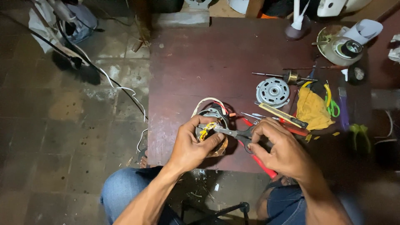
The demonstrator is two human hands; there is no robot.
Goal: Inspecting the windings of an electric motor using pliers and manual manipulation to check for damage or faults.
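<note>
Motor stator (pixel 211 125), a round metal core wound with copper wire and tied with yellow cord, sits at the near edge of a dark red surface (pixel 187 62). Left hand (pixel 191 146) wraps around its rim, its grip clenched on the core. Right hand (pixel 279 148) holds red-handled scissors (pixel 239 134), fingers closed through the loops, blades reaching into the yellow ties. It looks heavy and rigid, but the fine windings and thin leads seem easily nicked, so the outer metal rim is the safest hold. A silver end plate (pixel 273 92) and a yellow cloth (pixel 311 109) lie beyond, apparently among small tools
</note>
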